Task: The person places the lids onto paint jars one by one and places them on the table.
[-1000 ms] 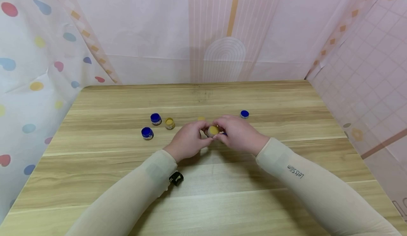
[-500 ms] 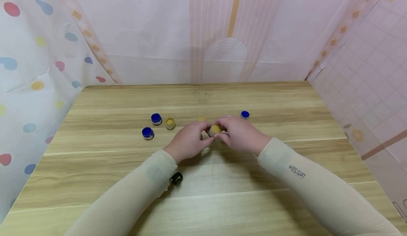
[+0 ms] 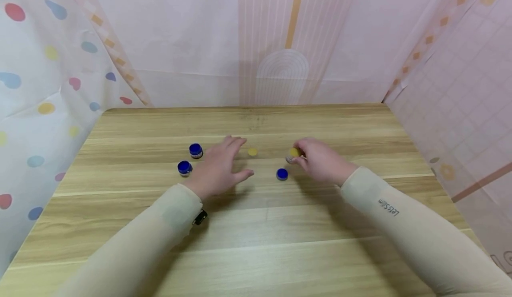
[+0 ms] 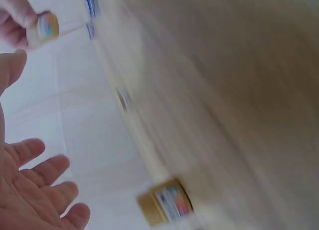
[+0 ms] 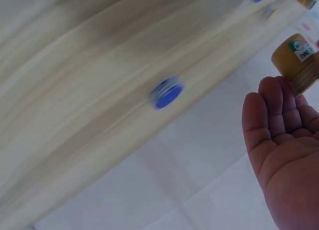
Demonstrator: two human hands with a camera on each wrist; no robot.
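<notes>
My right hand (image 3: 322,160) pinches a small labelled jar with yellow contents (image 3: 293,154), held above the table. In the right wrist view the same yellow jar (image 5: 293,58) is tilted beside the fingertips. To the left, my left hand (image 3: 216,169) is spread with its fingers apart and holds nothing. A second yellow jar (image 4: 166,203) stands below it on the table; in the head view that hand hides it. Between the hands lies a yellow-topped disc (image 3: 252,152), like a lid. A blue-topped lid (image 3: 282,174) lies just left of and below my right hand.
Two small blue jars (image 3: 196,150) stand left of my left hand, one nearer than the other. Another blue lid (image 5: 168,93) shows in the right wrist view. A patterned cloth (image 3: 180,79) hangs behind the wooden table (image 3: 256,252).
Both hands were together on the yellow jar. The left hand has let go and moved left, spreading its fingers. The right hand has carried the jar right, uncovering the nearer blue lid.
</notes>
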